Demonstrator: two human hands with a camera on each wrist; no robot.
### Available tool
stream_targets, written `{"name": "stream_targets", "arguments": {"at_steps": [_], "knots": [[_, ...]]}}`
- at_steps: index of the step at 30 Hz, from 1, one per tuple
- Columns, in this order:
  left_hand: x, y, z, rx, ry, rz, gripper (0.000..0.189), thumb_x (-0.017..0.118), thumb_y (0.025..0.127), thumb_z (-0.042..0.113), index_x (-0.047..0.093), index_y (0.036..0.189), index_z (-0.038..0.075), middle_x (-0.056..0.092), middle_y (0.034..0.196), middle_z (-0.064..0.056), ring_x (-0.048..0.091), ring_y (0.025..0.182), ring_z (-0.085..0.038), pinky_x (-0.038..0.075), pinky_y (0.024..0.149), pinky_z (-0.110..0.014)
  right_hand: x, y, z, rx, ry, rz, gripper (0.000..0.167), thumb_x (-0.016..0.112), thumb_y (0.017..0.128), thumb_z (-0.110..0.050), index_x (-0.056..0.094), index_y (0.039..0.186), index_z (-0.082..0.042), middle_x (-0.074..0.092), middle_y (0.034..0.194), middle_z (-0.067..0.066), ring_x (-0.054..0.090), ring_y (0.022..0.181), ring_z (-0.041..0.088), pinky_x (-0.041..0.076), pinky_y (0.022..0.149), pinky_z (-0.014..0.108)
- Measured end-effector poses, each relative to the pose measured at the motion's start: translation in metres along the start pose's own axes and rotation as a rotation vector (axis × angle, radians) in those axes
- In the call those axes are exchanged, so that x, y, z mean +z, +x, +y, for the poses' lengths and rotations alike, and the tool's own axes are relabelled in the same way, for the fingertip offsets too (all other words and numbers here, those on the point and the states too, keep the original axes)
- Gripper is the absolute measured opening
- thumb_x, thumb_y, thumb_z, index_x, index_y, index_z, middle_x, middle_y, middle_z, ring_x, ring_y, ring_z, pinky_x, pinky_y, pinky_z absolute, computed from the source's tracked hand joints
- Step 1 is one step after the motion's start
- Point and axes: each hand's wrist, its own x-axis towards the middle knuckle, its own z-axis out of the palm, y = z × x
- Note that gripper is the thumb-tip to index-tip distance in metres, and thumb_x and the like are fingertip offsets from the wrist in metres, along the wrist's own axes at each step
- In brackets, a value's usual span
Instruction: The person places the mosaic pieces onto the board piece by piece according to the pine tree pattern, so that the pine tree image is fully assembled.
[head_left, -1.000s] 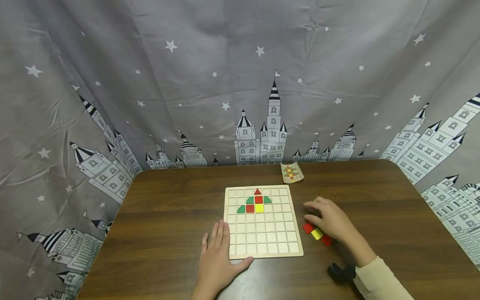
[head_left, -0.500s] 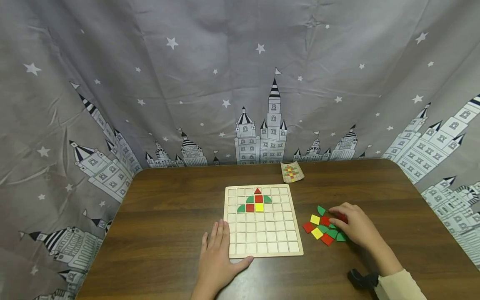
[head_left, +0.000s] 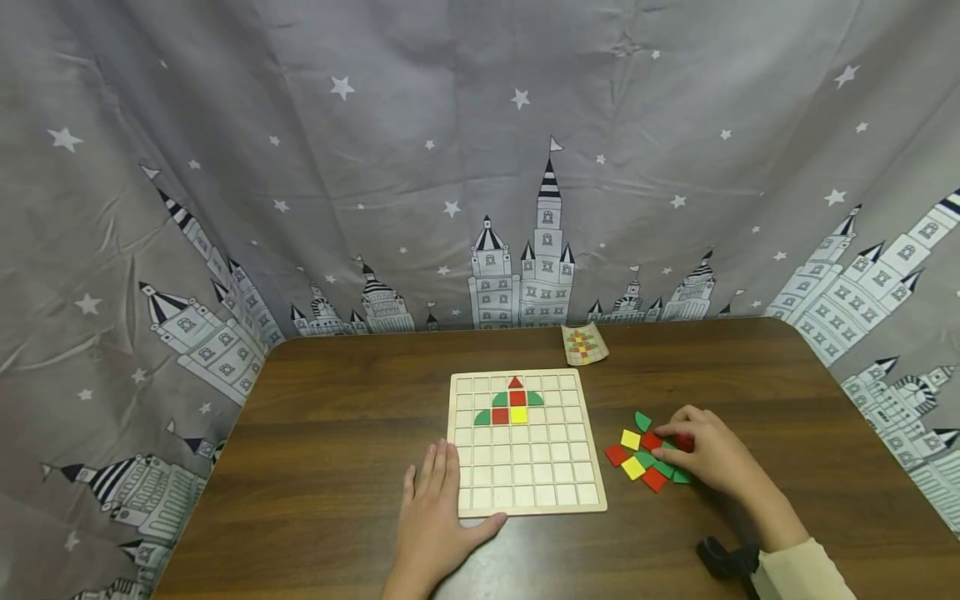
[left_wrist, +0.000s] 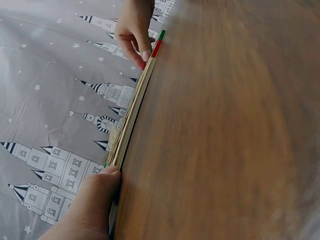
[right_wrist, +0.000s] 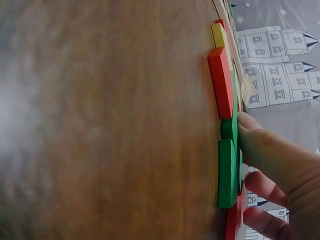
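My left hand (head_left: 435, 517) lies flat with its fingers along the left edge of the wooden grid board (head_left: 517, 510), its thumb at the near edge. In the left wrist view, the thumb (left_wrist: 95, 197) touches the board's side. Set in the upper squares are a red triangle (head_left: 515, 383), red squares (head_left: 517, 398), a yellow square (head_left: 518, 414) and green curved pieces (head_left: 482, 417). To the right, my right hand (head_left: 708, 450) reaches into a loose pile of flat red, yellow and green pieces (head_left: 633, 468). Its thumb (right_wrist: 270, 150) touches a green piece; its fingers curve loosely over red ones.
A small curled pattern card (head_left: 585, 345) lies behind the board near the table's back edge. The brown wooden table (head_left: 337, 450) extends to both sides. A grey curtain (head_left: 420, 167) printed with castles and stars hangs behind it. A black strap (head_left: 727, 558) is on the right wrist.
The right hand has moved right from beside the board, uncovering more of the pile, then its fingertips shifted slightly among the pieces. The left hand and board have stayed still.
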Motion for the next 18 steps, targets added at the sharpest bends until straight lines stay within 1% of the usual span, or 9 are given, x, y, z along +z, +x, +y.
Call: {"name": "stream_targets", "arguments": {"at_steps": [3,7,9,14,18], "knots": [[-0.0001,0.0005,-0.0001,-0.001,0.000,0.000,0.120,0.052,0.072,0.088,0.031,0.155,0.003,0.029,0.163,-0.015,0.024,0.153,-0.031,0.020,0.120,-0.058,0.0001,0.0010,-0.0002,-0.032,0.004,-0.002,0.025,0.081,0.082,-0.028,0.079,0.103,-0.015,0.059,0.096,-0.007,0.049,0.090,0.014,0.045,0.071,0.028],[0.0000,0.0007,-0.0002,-0.003,0.000,-0.002,0.120,0.052,0.072,0.089,0.031,0.155,0.003,0.029,0.162,-0.015,0.024,0.153,-0.031,0.020,0.120,-0.058,0.0009,0.0020,-0.0005,-0.075,0.000,0.017,0.023,0.080,0.083,-0.023,0.078,0.104,-0.015,0.059,0.095,-0.007,0.048,0.087,0.012,0.043,0.068,0.025],[-0.0002,0.0008,-0.0002,-0.004,-0.001,-0.002,0.120,0.052,0.072,0.089,0.032,0.154,0.003,0.029,0.162,-0.015,0.024,0.152,-0.031,0.020,0.120,-0.058,0.0014,0.0025,-0.0010,-0.086,-0.004,0.025,0.024,0.080,0.083,-0.024,0.078,0.105,-0.015,0.059,0.095,-0.007,0.048,0.087,0.012,0.043,0.068,0.025],[-0.0007,0.0004,0.0003,-0.003,-0.005,0.000,0.121,0.054,0.072,0.088,0.032,0.154,0.003,0.030,0.162,-0.015,0.024,0.152,-0.031,0.020,0.120,-0.057,0.0037,0.0047,-0.0024,-0.082,-0.016,0.032,0.026,0.082,0.081,-0.028,0.077,0.105,-0.016,0.058,0.095,-0.008,0.047,0.085,0.011,0.041,0.067,0.024],[-0.0006,0.0003,0.0007,-0.001,-0.006,0.002,0.121,0.055,0.071,0.088,0.032,0.154,0.003,0.029,0.162,-0.015,0.024,0.153,-0.031,0.019,0.121,-0.057,0.0051,0.0071,-0.0041,-0.104,-0.046,0.045,0.021,0.082,0.081,-0.029,0.078,0.099,-0.019,0.057,0.091,-0.010,0.046,0.082,0.009,0.041,0.066,0.024]]}}
